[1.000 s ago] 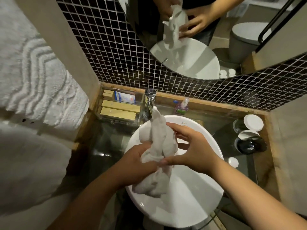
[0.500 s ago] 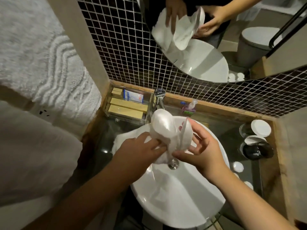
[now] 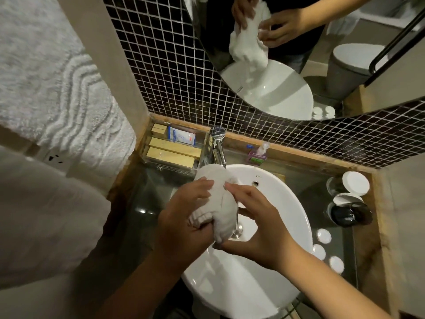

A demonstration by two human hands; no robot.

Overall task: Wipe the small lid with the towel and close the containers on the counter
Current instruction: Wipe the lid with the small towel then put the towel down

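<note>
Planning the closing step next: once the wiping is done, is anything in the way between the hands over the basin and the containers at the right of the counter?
Nothing visible blocks that way. Both the left hand and the right hand hold the towel over the sink. The containers stand beyond its right rim; three small white caps lie nearer on the counter, low and off to the side.

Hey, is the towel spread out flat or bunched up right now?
Bunched up. The towel is a wrinkled wad clutched between the left hand and right hand over the sink.
</note>
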